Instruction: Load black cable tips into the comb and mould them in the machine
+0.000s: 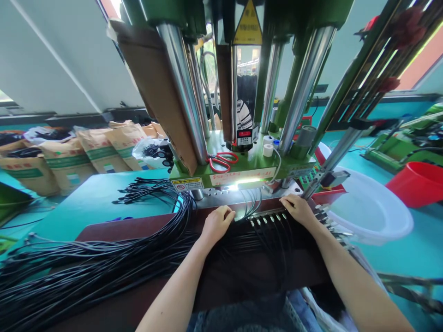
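Observation:
Both my hands are at a metal strip point(266, 214) in front of the green press point(252, 161). My left hand point(218, 223) is closed at the strip's left end; what its fingers pinch is too small to name. My right hand point(296, 206) is closed at the right end, its grip equally unclear. Between them, several pale connectors point(272, 218) sit in a row, with black cables running toward me. Thin grey cables point(252, 207) rise behind the strip under the lit press.
Black cables point(114, 258) spread over the brown table point(121, 233) on the left. Red-handled scissors point(223, 161) lie on the press. A white tub point(367, 207) and red bucket point(420, 184) stand right. Paper sacks point(69, 159) stand back left.

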`<state>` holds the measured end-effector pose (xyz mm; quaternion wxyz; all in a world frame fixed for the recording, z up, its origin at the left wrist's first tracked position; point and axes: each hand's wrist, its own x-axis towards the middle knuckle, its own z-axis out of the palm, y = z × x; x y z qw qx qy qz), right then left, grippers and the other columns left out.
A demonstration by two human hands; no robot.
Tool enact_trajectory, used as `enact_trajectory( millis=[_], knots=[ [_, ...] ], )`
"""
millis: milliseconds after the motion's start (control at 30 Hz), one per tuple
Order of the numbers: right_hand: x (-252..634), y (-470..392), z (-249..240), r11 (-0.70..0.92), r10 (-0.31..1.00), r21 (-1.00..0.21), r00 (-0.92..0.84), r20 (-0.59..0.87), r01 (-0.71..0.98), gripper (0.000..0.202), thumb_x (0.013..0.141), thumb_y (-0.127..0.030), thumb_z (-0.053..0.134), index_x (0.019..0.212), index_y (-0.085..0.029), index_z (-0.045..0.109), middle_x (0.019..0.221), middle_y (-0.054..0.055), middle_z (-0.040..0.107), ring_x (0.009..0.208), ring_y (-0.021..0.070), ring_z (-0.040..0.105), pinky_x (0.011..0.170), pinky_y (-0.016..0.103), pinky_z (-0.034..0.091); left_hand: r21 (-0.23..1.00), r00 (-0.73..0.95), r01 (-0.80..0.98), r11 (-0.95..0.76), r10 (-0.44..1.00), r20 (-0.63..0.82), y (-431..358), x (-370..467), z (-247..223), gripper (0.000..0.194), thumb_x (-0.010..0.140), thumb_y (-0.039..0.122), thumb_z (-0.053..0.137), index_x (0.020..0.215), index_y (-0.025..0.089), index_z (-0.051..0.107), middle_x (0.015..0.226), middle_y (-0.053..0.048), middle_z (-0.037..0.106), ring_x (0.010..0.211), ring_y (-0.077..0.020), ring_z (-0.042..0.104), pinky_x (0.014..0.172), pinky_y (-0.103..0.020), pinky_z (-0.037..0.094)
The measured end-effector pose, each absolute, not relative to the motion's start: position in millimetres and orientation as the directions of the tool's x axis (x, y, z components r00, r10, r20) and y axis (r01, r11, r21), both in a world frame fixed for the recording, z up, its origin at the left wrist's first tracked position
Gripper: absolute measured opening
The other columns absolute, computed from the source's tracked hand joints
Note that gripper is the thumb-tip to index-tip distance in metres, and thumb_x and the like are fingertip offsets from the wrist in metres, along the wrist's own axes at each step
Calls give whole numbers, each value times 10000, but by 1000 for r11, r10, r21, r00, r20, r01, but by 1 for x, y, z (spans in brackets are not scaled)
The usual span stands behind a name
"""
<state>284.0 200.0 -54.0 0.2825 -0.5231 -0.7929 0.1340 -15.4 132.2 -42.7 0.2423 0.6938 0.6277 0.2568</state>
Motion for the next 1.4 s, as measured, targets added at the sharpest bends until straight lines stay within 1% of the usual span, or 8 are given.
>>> enact_trajectory(
  millis=[400,767,933,1000,1100,1233,1300,1400],
  knots=[
    [285,199,-59,416,906,-533,-285,314,736,239,826,-272,438,809,-154,645,791,54,593,770,161,546,751,279,406,645,89,759,-93,995,38,129,-15,-37,277,830,404,406,767,180,557,770,-8,588,723,-141,518,667,-231,332],
    [288,197,-50,387,913,-496,-248,324,778,229,790,-254,437,842,-150,635,838,66,600,815,174,548,770,291,407,649,94,754,-103,994,49,128,-17,-37,250,818,385,429,777,183,569,774,-6,602,719,-138,525,667,-230,340],
    [295,170,-30,345,934,-451,-257,247,823,230,779,-310,466,666,-173,612,704,49,577,686,172,531,654,300,385,650,26,745,-150,980,197,127,-18,-36,221,841,324,405,801,168,557,781,-17,583,707,-125,516,677,-228,365],
    [294,157,-27,364,931,-434,-309,194,824,244,768,-355,502,632,-188,617,661,38,559,661,165,518,643,298,377,604,26,768,-212,953,301,124,-11,-31,206,853,287,385,826,164,548,803,-27,575,733,-126,516,701,-232,379],
    [290,144,-29,340,940,-419,-312,136,842,224,750,-369,536,670,-187,639,680,48,551,704,180,506,714,324,368,500,184,787,-361,912,367,122,16,-20,203,868,243,362,881,163,548,871,-47,585,842,-140,524,779,-239,388],
    [283,144,-35,267,962,-460,-266,68,847,168,722,-315,556,671,-180,643,718,45,569,722,181,505,716,324,359,288,428,836,-466,884,190,133,71,-7,228,863,194,367,979,142,557,963,-93,585,910,-206,528,766,-311,414],
    [282,145,-38,234,969,-483,-241,47,844,158,716,-288,545,676,-178,652,725,45,576,716,181,506,674,311,358,188,473,857,-479,877,80,143,93,-4,231,838,140,376,955,110,573,933,-120,592,885,-242,536,710,-344,428],
    [283,145,-42,207,975,-541,-218,44,815,178,732,-282,523,708,-181,668,740,40,583,746,178,512,677,298,361,141,501,857,-495,866,-7,156,112,-3,236,800,85,387,865,79,613,852,-141,610,858,-262,548,675,-357,435]
  ],
)
